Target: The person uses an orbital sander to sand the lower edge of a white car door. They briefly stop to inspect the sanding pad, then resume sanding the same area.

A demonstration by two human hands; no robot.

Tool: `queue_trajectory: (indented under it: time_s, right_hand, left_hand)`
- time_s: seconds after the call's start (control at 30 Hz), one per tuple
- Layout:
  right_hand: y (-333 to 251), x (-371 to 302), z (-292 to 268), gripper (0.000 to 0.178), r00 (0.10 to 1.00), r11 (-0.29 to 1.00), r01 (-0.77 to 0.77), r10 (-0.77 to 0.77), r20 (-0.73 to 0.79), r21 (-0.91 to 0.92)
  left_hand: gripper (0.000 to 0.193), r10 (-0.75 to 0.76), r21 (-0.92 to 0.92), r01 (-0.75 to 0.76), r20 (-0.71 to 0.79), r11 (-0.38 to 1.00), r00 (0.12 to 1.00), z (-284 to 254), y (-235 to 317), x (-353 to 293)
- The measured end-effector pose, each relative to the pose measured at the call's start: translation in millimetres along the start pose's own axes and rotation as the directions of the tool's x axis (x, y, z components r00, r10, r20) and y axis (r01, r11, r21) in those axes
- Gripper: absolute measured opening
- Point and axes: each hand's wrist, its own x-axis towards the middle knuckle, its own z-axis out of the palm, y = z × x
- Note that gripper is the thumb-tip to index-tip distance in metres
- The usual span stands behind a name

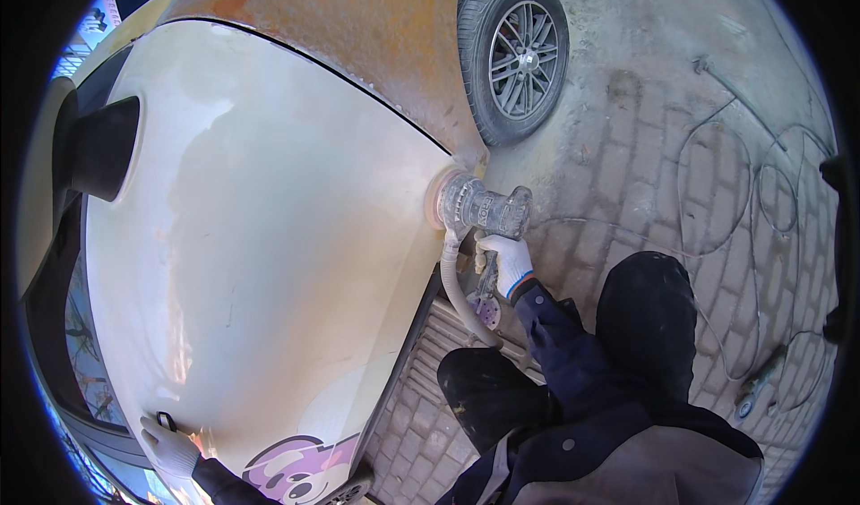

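My right hand (508, 260), in a white knit glove, is closed round the body of a dusty grey orbital sander (488, 208). The sander's round pad rests against the front edge of a pale car door (269, 183), near the wheel arch. A ribbed hose (455, 290) hangs from the tool. At lower left my gloved left hand (172, 449) lies against the door beside a small black fitting (165, 420) that looks like the door handle. Its fingers appear stretched out, partly hidden.
A brownish fender (340, 30) and wheel (524, 57) stand beyond the door. A perforated purple disc (485, 312) is below my right hand. Over the brick paving (627, 192) run looped cables (752, 236), with a hand tool (760, 387) at right. A black mirror (106, 149) juts out at left.
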Motion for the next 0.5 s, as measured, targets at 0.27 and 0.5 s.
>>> queue_trajectory:
  time_s: [0.27,0.5]
  right_hand:
    - [-4,4,3,0.015,0.996,0.999,0.041,-0.039,0.078,-0.027]
    - [-7,-9,-5,0.014,0.999,0.998,0.027,-0.025,0.028,-0.060]
  left_hand:
    - [0.055,-0.048,-0.163,0.045,-0.014,0.986,0.999,-1,-1,-1]
    - [0.058,0.016,0.003,-0.016,0.029,1.000,0.999,6,2,-2]
